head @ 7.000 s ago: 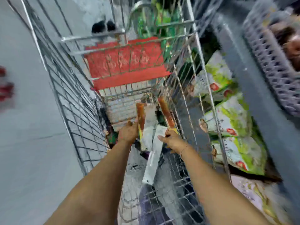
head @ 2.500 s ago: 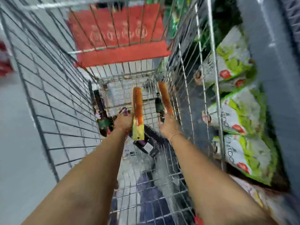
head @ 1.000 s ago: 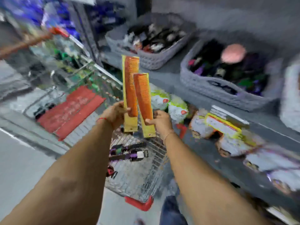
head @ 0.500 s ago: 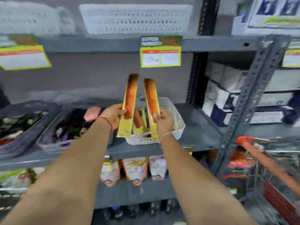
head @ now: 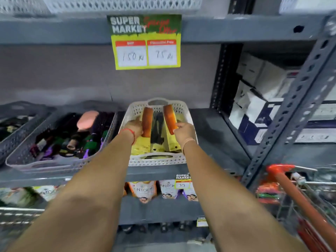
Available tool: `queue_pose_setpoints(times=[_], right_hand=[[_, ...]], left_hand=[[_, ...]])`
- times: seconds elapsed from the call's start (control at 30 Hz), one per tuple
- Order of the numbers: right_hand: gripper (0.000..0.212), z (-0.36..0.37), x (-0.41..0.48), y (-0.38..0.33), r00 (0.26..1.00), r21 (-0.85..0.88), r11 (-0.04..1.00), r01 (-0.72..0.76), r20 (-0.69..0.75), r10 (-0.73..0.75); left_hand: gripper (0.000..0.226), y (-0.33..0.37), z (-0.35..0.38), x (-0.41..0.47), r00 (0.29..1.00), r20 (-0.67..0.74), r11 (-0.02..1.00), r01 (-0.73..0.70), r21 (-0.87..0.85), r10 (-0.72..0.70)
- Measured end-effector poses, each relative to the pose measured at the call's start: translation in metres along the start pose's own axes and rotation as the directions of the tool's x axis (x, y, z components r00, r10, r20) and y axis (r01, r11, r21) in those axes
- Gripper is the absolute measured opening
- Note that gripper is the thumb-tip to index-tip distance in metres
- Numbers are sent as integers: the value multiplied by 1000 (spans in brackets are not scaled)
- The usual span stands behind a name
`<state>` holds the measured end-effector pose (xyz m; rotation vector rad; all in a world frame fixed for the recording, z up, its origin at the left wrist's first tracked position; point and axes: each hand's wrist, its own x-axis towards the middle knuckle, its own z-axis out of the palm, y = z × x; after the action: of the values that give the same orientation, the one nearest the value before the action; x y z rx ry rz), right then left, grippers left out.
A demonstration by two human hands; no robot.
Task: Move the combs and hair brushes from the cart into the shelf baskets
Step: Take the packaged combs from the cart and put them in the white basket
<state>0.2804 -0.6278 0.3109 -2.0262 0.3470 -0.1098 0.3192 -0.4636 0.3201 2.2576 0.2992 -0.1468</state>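
A white perforated basket stands on the grey shelf in front of me. My left hand grips an orange comb on a yellow card, held low inside the basket on its left side. My right hand grips a second orange comb on a yellow card inside the basket on the right. A black comb lies in the basket between them. The cart, with its red handle, shows at the lower right.
A grey basket full of hair brushes sits left of the white one, another grey basket further left. A yellow price sign hangs from the shelf above. A slotted steel upright and white boxes stand to the right. Pouches fill the shelf below.
Both hands have lowered the two orange combs from above the white basket down into it. The view has closed in on the shelf.
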Motion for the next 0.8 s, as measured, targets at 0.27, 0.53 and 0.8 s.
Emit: queue_pose_setpoints(times=[0.27, 0.53, 0.8], right_hand=[[24, 22, -2, 2, 1000, -508, 861, 8, 6, -6], [41, 23, -12, -13, 946, -555, 786, 273, 5, -325], [63, 141, -61, -123, 629, -359, 536, 764, 226, -744]], left_hand=[[50, -18, 16, -17, 1000, -5, 921, 2, 390, 0], [58, -26, 2, -21, 978, -123, 893, -100, 438, 170], [56, -87, -122, -48, 692, -650, 929, -82, 361, 314]])
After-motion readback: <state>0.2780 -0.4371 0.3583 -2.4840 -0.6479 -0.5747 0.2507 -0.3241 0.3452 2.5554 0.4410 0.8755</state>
